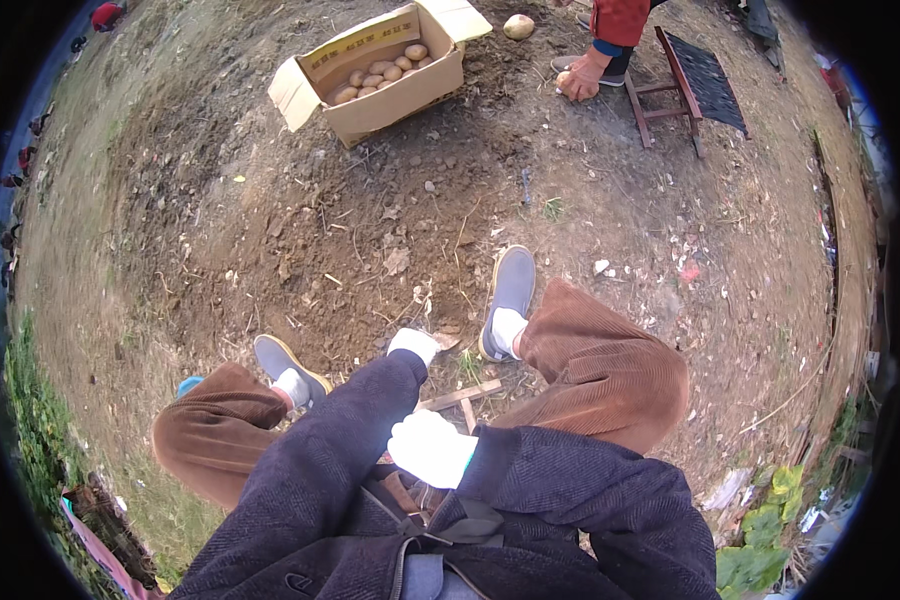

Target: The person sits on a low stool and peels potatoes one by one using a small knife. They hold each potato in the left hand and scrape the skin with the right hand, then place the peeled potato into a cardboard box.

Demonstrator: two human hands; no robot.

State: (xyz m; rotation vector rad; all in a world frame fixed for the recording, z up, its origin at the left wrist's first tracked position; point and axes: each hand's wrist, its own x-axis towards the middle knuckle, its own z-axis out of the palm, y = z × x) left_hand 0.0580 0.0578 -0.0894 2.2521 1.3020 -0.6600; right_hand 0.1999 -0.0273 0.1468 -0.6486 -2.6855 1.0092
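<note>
My left hand [414, 345], in a white glove, reaches down between my shoes, close to the soil. A flat brownish piece [447, 341] shows just beside its fingers; whether the hand holds it I cannot tell. My right hand [431, 450], also white-gloved, rests before my lap with its fingers seeming curled. Glare washes out its detail and hides whether anything is inside. Between my legs, part of a wooden frame [461, 394] is visible beyond the right hand. My blue-grey shoes [511, 281] stand apart on loose brown earth [307, 262].
An open cardboard box [397, 97] holds several potatoes [392, 73]. Right of it lies a large pale, round tuber [519, 27]. A co-worker's hand [585, 73] grips a potato-like thing [562, 81] near the ground. Beside that person a folding stool [675, 90] lies tipped.
</note>
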